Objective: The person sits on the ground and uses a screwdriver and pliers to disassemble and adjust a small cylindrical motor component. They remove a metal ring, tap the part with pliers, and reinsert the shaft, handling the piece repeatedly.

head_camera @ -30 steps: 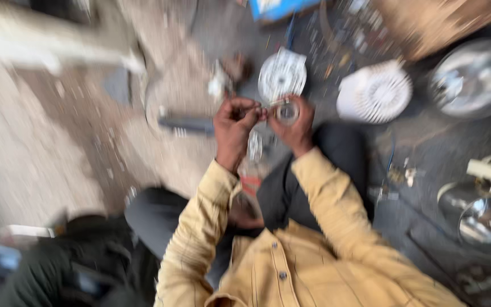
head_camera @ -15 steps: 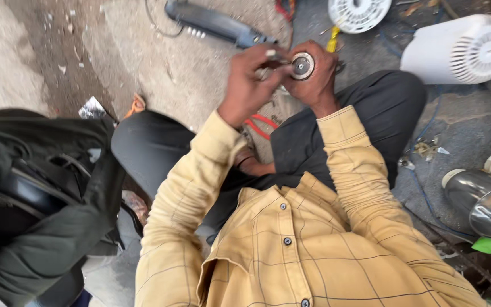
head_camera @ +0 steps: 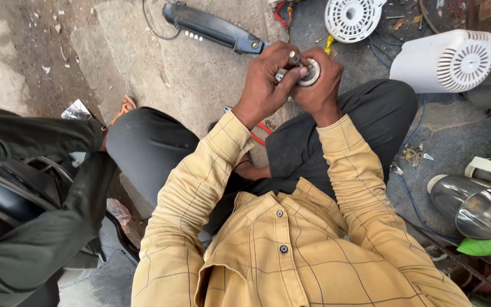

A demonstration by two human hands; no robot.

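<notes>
The small round metal part (head_camera: pixel 312 72) sits up in front of you, above your crossed legs, pinched between both hands. It is disc-shaped, silvery rim, darker centre, mostly hidden by fingers.

Your right hand (head_camera: pixel 320 85) cups it from the right and below, fingers curled shut around its edge. Your left hand (head_camera: pixel 265 82) is closed too, thumb and forefinger nipped on a thin metal tool or shaft (head_camera: pixel 294 57) whose tip meets the part; can't tell exactly what that piece is. The two hands touch each other over the part.

Both arms are in yellow checked sleeves (head_camera: pixel 197 182); dark trousers (head_camera: pixel 365 122) are under the hands.

On the dusty concrete floor (head_camera: pixel 160 62) just beyond the left hand lies a long black power tool (head_camera: pixel 214 27) with a cord. Near it, further right, a white round vented cover (head_camera: pixel 350 17). A white appliance housing with a round grille (head_camera: pixel 447 61) lies to the right, well apart from the hands. Lower right: a shiny steel jar (head_camera: pixel 475 207) with a white handle (head_camera: pixel 490 170), and a green plastic piece (head_camera: pixel 487 245) touching it. Red wire (head_camera: pixel 262 126) shows under the left forearm.

At the left edge, another person's dark green sleeve (head_camera: pixel 41 227) over a black rounded object (head_camera: pixel 7 190); their hand is not visible.
</notes>
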